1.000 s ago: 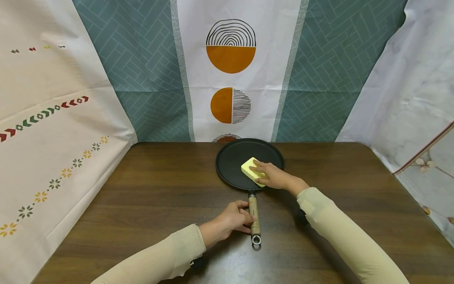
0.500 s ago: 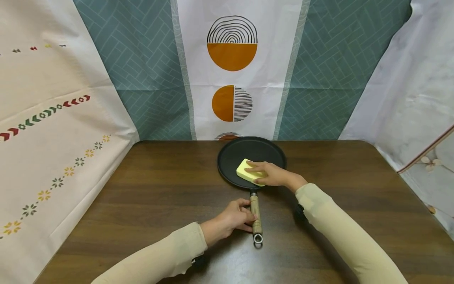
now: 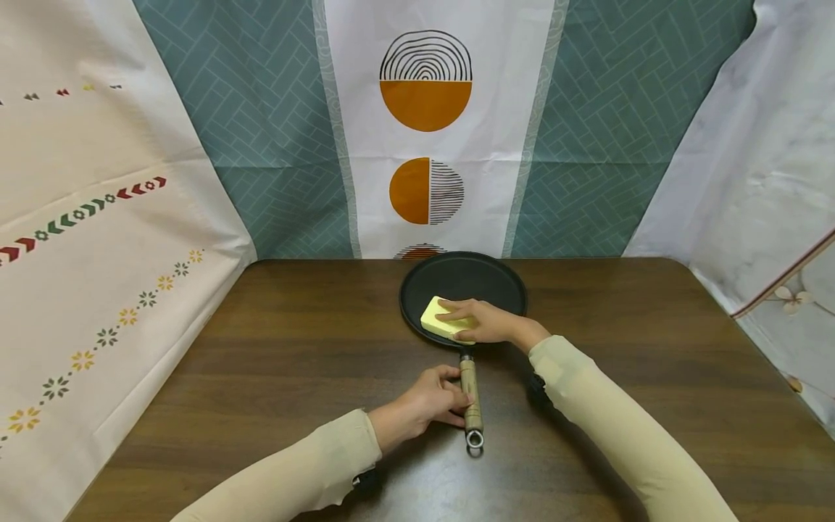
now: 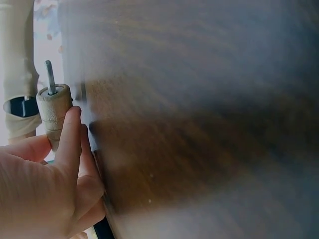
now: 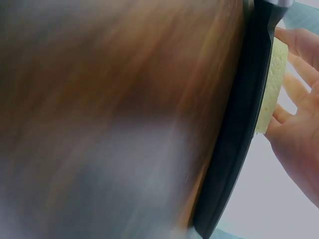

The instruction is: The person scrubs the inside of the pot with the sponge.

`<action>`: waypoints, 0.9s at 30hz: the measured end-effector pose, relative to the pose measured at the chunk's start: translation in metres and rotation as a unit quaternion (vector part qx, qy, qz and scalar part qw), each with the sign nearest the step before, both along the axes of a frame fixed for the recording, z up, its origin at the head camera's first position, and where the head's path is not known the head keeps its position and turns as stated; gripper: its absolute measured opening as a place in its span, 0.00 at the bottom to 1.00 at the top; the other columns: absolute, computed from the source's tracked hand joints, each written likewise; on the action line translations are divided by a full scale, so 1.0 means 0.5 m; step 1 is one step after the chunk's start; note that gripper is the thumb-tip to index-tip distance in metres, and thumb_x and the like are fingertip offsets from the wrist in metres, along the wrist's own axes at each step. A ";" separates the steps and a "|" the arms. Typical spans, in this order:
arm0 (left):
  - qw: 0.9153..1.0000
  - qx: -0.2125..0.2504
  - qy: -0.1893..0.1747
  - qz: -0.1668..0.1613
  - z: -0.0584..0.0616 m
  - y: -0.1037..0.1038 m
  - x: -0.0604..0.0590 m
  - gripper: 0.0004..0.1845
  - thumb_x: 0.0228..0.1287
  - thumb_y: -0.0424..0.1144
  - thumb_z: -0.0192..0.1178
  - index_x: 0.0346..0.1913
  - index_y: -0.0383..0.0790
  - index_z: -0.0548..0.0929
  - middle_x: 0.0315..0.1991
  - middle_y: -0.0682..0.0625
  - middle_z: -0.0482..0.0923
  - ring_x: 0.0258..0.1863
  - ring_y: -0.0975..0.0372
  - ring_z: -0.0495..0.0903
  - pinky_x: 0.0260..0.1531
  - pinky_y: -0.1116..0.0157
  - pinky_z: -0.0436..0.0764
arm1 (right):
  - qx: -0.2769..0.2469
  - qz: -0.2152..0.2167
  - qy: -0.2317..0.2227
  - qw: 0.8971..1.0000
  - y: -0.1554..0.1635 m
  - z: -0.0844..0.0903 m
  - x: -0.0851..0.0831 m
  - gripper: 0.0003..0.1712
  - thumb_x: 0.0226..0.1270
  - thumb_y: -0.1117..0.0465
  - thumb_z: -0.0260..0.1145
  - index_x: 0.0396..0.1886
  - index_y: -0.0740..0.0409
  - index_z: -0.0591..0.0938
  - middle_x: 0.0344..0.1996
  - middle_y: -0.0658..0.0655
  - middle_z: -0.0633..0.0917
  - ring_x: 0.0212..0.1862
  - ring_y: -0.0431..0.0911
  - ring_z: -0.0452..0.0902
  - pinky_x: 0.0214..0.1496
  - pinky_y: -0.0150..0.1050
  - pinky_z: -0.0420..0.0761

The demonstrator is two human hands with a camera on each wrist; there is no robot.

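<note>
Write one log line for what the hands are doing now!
left hand grips pan handle | right hand presses yellow sponge on black pan | table

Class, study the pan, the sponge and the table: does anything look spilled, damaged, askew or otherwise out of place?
Nothing stands out. The black pan lies flat on the wooden table. The left hand holds its wooden handle, and the right hand presses the yellow sponge onto the pan's surface. No spill or damage shows.
</note>
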State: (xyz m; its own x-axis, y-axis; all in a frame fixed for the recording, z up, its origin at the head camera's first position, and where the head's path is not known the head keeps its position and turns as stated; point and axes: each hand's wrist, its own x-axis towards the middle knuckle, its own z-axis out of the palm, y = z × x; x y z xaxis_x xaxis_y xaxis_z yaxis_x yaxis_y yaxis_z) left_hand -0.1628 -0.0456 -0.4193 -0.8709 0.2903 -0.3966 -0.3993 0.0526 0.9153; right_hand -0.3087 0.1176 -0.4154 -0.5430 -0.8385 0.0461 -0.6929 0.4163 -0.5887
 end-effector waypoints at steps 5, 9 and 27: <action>1.000 0.000 0.002 -0.004 0.001 0.000 0.002 0.31 0.59 0.20 0.61 0.64 0.23 0.61 0.36 0.39 0.78 0.25 0.58 0.81 0.31 0.56 0.87 | 0.002 0.007 0.007 1.000 -0.020 -0.002 -0.001 0.28 0.67 0.65 0.64 0.67 0.63 0.71 0.72 0.64 0.58 0.72 0.62 0.52 0.71 0.59 0.60; 1.000 -0.003 0.002 -0.007 0.003 -0.001 0.002 0.31 0.59 0.20 0.61 0.64 0.23 0.61 0.36 0.39 0.78 0.26 0.57 0.81 0.31 0.55 0.87 | 0.003 0.008 0.009 1.000 -0.033 -0.002 -0.005 0.29 0.67 0.66 0.64 0.67 0.63 0.70 0.72 0.65 0.57 0.72 0.61 0.52 0.71 0.58 0.60; 1.000 0.011 0.005 -0.005 -0.004 -0.002 0.000 0.29 0.59 0.20 0.61 0.62 0.25 0.62 0.35 0.41 0.75 0.26 0.57 0.79 0.30 0.56 0.87 | 0.036 -0.018 0.028 0.999 -0.085 0.001 -0.049 0.31 0.69 0.65 0.63 0.69 0.63 0.67 0.73 0.65 0.55 0.72 0.61 0.50 0.71 0.56 0.60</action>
State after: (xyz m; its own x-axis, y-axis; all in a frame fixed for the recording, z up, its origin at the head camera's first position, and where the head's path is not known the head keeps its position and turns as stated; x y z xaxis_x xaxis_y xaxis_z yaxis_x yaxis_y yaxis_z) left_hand -0.1626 -0.0467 -0.4213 -0.8718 0.3074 -0.3814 -0.3896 0.0370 0.9202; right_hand -0.3332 0.0752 -0.4147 -0.5717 -0.8203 0.0173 -0.7069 0.4817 -0.5180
